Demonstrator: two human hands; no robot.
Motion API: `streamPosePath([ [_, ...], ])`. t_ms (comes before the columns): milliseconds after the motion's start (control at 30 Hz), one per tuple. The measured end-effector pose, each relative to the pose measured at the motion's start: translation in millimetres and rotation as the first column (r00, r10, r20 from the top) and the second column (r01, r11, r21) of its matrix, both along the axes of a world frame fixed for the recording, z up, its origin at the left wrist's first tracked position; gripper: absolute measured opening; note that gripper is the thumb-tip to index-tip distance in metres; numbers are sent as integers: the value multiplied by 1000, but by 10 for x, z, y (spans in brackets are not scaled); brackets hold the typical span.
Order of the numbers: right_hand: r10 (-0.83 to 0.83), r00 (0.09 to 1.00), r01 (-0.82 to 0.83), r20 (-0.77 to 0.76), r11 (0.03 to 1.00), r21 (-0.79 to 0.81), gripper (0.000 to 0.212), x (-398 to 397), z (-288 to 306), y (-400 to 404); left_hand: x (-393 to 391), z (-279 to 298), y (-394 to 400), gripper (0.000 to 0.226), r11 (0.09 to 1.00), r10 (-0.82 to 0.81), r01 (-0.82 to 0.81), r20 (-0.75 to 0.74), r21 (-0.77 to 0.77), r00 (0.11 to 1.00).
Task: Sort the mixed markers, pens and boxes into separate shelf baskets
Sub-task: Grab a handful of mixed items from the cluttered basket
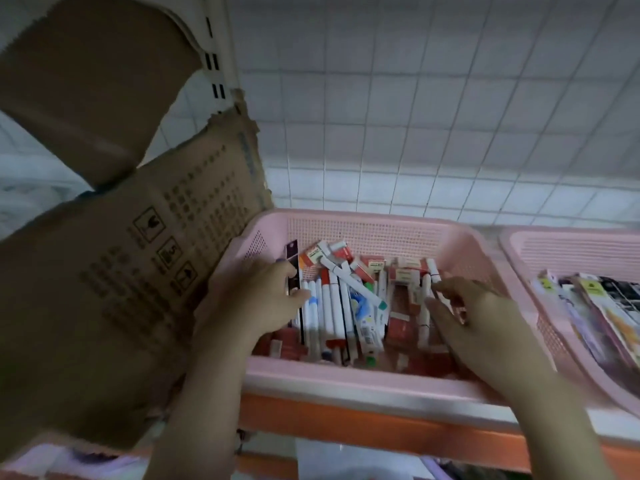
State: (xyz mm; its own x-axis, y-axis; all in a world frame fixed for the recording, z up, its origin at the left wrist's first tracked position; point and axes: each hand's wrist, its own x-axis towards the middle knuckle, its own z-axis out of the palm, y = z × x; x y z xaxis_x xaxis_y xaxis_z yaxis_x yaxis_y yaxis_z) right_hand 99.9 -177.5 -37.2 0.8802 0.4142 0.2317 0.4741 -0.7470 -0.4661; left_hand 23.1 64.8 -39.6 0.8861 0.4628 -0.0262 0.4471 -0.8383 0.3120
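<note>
White tiles back the pink basket [374, 230] (cardboard box [114, 271] crowding left); left hand [263, 299] grips a dark packet [292, 261], right hand [485, 317] pinches pens [433, 271].

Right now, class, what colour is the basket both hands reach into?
Pale pink, the basket, shown clearly in the head view.

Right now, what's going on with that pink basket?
A person has both hands in the pink basket on a shelf, going through mixed white markers and small red boxes. The left hand grips a flat dark pack; the right hand pinches something thin. A second basket sits to the right.
</note>
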Motion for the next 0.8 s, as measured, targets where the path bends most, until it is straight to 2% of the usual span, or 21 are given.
streamPosePath([
  [133, -39, 998, 35, -45, 995, -88, 27, 10, 4, 43, 95, -35, 2, 50, 993, -82, 78, -45, -89, 996],
  [300, 29, 997, -41, -78, 986, -161, 34, 86, 129, 282, 19, -82, -45, 50, 985, -164, 154, -143, -82, 976],
  [400, 134, 982, -169, -135, 938, -302, 34, 179, 167, 618, -45, -57, -38, 49, 979, -167, 160, -44, -125, 985],
  [533, 219, 957, -287, -191, 816, -502, 32, 325, 111, 1100, -161, 18, 17, 47, 977, -111, 131, 123, -168, 986],
  [667, 201, 954, -278, -222, 870, -406, 47, 543, -10, 1407, -226, 22, 99, 42, 995, -19, 40, 211, -97, 977],
  [733, 152, 949, -243, -276, 911, -333, 60, 617, -74, 1487, -200, 10, 95, 42, 997, -7, 23, 208, -73, 978],
  [800, 130, 957, -213, -259, 920, -329, 65, 650, -126, 1518, -138, 11, 83, 44, 997, -6, 21, 175, -80, 985],
])
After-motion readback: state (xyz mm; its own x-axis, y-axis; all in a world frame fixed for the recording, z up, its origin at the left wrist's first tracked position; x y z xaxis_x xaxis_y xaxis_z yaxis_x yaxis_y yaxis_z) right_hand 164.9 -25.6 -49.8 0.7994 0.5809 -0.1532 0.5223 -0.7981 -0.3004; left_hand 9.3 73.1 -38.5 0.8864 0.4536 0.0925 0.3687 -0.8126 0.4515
